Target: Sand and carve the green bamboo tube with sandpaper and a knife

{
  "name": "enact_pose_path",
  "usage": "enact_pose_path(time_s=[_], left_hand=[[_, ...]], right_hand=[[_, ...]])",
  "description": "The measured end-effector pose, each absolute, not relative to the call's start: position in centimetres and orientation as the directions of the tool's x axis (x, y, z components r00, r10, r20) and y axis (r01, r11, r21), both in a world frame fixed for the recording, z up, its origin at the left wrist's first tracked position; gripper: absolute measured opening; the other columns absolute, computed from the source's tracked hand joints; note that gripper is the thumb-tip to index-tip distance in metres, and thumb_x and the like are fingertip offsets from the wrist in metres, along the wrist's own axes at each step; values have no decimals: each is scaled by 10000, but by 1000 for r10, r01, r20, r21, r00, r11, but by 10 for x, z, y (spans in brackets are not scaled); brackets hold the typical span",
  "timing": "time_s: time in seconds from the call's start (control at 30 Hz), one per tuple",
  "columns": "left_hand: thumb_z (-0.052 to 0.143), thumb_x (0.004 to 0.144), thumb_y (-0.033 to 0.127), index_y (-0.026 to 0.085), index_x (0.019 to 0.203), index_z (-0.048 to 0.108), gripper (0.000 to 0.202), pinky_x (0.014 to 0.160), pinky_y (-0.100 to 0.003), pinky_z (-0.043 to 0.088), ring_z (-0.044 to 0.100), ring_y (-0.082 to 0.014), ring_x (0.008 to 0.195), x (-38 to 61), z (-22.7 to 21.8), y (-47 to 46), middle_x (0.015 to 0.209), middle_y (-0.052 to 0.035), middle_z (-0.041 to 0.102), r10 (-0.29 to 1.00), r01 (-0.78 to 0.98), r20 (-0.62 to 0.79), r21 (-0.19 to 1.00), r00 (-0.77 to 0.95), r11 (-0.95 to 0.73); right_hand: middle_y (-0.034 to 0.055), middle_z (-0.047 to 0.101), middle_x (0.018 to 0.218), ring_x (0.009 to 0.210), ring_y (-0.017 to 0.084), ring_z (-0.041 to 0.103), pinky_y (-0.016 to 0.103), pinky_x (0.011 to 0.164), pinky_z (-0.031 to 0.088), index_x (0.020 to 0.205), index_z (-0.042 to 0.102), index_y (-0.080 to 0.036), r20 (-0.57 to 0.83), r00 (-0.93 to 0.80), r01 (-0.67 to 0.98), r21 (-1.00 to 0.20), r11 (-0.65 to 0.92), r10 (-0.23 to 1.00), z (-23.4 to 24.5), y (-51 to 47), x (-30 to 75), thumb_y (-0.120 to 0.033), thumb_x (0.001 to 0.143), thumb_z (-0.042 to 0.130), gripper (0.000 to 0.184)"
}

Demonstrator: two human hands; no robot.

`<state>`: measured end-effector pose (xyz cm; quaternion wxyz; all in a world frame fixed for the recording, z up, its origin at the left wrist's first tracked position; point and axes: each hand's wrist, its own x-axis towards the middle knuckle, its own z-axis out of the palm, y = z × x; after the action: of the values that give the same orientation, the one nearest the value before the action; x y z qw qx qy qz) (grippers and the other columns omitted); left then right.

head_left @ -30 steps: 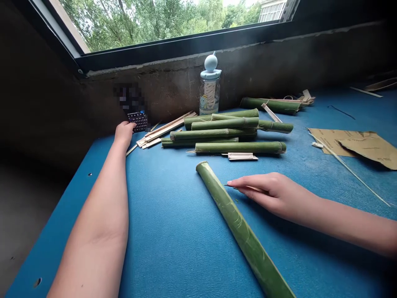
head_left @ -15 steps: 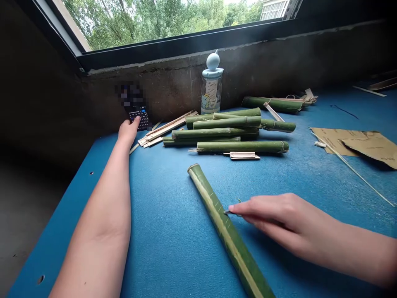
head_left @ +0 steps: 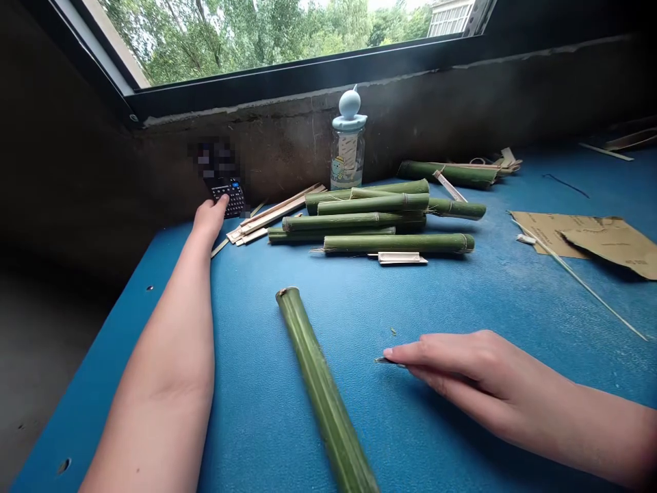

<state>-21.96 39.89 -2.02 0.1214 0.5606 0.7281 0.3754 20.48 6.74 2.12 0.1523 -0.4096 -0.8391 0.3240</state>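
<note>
I have the left arm stretched far forward, its hand (head_left: pixel 209 218) gripping the lower side of a dark phone (head_left: pixel 232 200), thumb across the lit keypad. The right hand (head_left: pixel 469 373) comes in low from the side, index finger extended, fingertips pinching a thin tool (head_left: pixel 393 362) — well apart from the bamboo stalk (head_left: pixel 323 394). That stalk lies between my two arms, slanting toward the bottom of my view, green with paler streaks along its length and a nick in its far rim. The blue tabletop (head_left: pixel 246 356) also carries stacked bamboo pieces (head_left: pixel 380 220), pale strips (head_left: pixel 280 211) and brown paper (head_left: pixel 595 239); behind — a dim wall (head_left: pixel 436 103) under a window (head_left: pixel 277 41) full of trees.
</note>
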Motion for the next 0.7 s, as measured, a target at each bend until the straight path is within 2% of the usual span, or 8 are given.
enact_pose_path(time_s=[0.27, 0.47, 0.6, 0.7], left_hand=[[620, 964, 362, 118, 1053, 633, 261, 852, -391, 539, 636, -201, 939, -226, -23, 405, 1045, -67, 637, 930, 704, 199, 705, -311, 85], [626, 961, 356, 117, 1026, 635, 248, 843, -383, 539, 636, -196, 925, -229, -24, 406, 1020, -61, 639, 936, 710, 186, 699, -299, 88], [626, 961, 361, 117, 1012, 636, 249, 840, -380, 538, 636, -194, 917, -230, -23, 406, 1010, -58, 639, 942, 710, 175, 699, -285, 85], [628, 958, 368, 118, 1002, 636, 254, 838, -379, 534, 634, -193, 911, -230, -23, 405, 997, -56, 639, 945, 710, 170, 699, -280, 85]], right_hand=[[-29, 743, 1103, 947, 138, 712, 241, 773, 517, 1287, 628, -318, -52, -627, 593, -679, 432, 778, 24, 64, 202, -241, 1009, 401, 368], [-23, 737, 1054, 880, 124, 699, 227, 724, 472, 1312, 601, -321, -71, -725, 519, -709, 477, 685, 35, 63, 179, -197, 988, 415, 394], [-13, 711, 922, 686, 140, 656, 273, 561, 363, 1332, 572, -336, -72, -768, 563, -551, 617, 636, 41, 74, 156, -209, 965, 433, 412], [-5, 711, 933, 665, 140, 640, 286, 523, 301, 1327, 574, -326, -12, -782, 554, -472, 686, 623, 45, 87, 134, -253, 974, 430, 388]])
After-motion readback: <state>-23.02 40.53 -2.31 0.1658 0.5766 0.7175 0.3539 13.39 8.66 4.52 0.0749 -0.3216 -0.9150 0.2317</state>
